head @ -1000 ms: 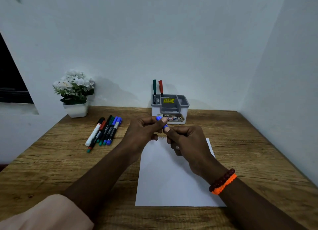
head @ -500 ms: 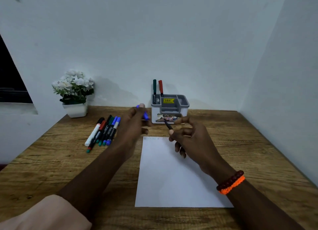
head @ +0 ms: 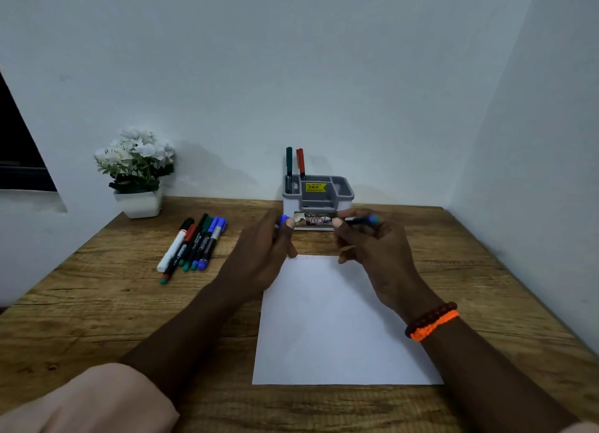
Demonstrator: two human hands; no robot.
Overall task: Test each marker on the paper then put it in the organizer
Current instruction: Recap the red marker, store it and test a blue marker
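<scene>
My right hand (head: 372,248) grips a dark marker (head: 361,220) with a blue end, held level above the top edge of the white paper (head: 337,322). My left hand (head: 264,254) pinches the marker's blue cap (head: 284,220), apart from the marker. A faint scribble (head: 303,257) runs along the paper's top edge. Just beyond both hands stands the grey organizer (head: 319,194), with a green marker (head: 288,163) and a red marker (head: 300,162) upright in its back left slot. Several more markers (head: 193,246) lie side by side on the left of the desk.
A white pot of white flowers (head: 137,173) stands at the back left of the wooden desk (head: 97,303). Walls close the desk in at the back and on the right. A dark window opening (head: 16,154) is at the far left.
The cap came off the marker. My hands first parted, then came level in front of the organizer, with the marker turned sideways in my right hand.
</scene>
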